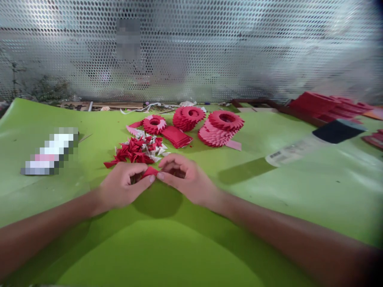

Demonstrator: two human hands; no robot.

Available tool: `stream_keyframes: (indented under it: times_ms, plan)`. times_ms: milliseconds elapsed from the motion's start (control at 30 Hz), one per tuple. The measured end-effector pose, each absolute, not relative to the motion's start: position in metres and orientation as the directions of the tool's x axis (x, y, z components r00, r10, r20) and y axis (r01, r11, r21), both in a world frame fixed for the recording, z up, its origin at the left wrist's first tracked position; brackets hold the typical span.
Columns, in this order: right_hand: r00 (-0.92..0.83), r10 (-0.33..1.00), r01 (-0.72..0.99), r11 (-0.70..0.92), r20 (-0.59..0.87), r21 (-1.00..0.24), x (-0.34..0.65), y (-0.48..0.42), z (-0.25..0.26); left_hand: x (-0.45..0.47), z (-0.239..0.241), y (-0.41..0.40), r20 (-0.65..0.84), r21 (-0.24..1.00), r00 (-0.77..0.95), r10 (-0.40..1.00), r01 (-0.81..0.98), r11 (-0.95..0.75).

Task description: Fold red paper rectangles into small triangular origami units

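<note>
Between my two hands is a small red folded piece of paper (pixel 150 172). My left hand (pixel 122 183) pinches it with thumb and fingers, and my right hand (pixel 188 177) pinches its right end. The thumb tips nearly meet. Just beyond lies a heap of red and white folded paper triangles (pixel 136 149). A stack of red paper slips (pixel 177 136) rests right of the heap. Behind stand a small red and pink paper ring (pixel 154 124), a red ring-shaped stack (pixel 188 118) and a taller red and pink one (pixel 220 128).
A clear bottle with a black cap (pixel 299 145) lies on the green table cover (pixel 314 199) at right. Stacks of red paper (pixel 326 105) sit at the far right. A blurred-out flat object (pixel 50 153) lies at left. A perforated metal sheet (pixel 191 52) rises behind the table.
</note>
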State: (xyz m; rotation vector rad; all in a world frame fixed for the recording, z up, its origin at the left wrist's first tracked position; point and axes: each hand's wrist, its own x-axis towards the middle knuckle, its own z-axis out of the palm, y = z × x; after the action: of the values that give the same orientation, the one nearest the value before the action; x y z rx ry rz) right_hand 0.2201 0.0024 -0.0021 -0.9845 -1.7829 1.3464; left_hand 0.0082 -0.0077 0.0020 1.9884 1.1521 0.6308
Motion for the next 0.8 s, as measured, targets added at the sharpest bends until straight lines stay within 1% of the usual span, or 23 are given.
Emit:
stream_keyframes:
  times_ms: [100,200,267,333,400,533,667,800]
  plan:
    - [-0.548,0.833,0.322,0.299,0.081,-0.898,0.2216,-0.0002,-0.0021,0.0064,0.0014,-0.0075,0.032,0.806,0.509,0.860,0.496,-0.323]
    - [-0.566,0.809,0.398,0.438,0.160,-0.806,0.2225,-0.0012,-0.0024,0.0061,0.0011,-0.0066,0.011,0.804,0.560,0.828,0.488,-0.340]
    - [-0.565,0.796,0.456,0.519,0.215,-0.723,0.2229,-0.0010,-0.0027,0.0063,0.0008,-0.0057,-0.002,0.808,0.575,0.818,0.483,-0.337]
    - [-0.569,0.788,0.518,0.567,0.237,-0.640,0.2234,-0.0005,-0.0029,0.0062,0.0005,-0.0049,-0.008,0.809,0.575,0.818,0.484,-0.332]
    - [-0.592,0.769,0.545,0.603,0.243,-0.582,0.2243,0.0002,-0.0032,0.0059,0.0004,-0.0045,-0.010,0.810,0.569,0.822,0.486,-0.327]
    - [-0.639,0.716,0.495,0.662,0.281,-0.563,0.2261,0.0015,-0.0043,0.0048,-0.0001,-0.0039,-0.036,0.813,0.555,0.831,0.500,-0.299]
    - [-0.601,0.742,0.491,0.636,0.297,-0.595,0.2260,0.0014,-0.0041,0.0053,-0.0010,-0.0034,-0.061,0.807,0.541,0.839,0.521,-0.277]
    - [-0.598,0.745,0.491,0.631,0.295,-0.600,0.2250,0.0000,-0.0027,0.0072,0.0008,-0.0047,-0.045,0.793,0.538,0.842,0.532,-0.297]
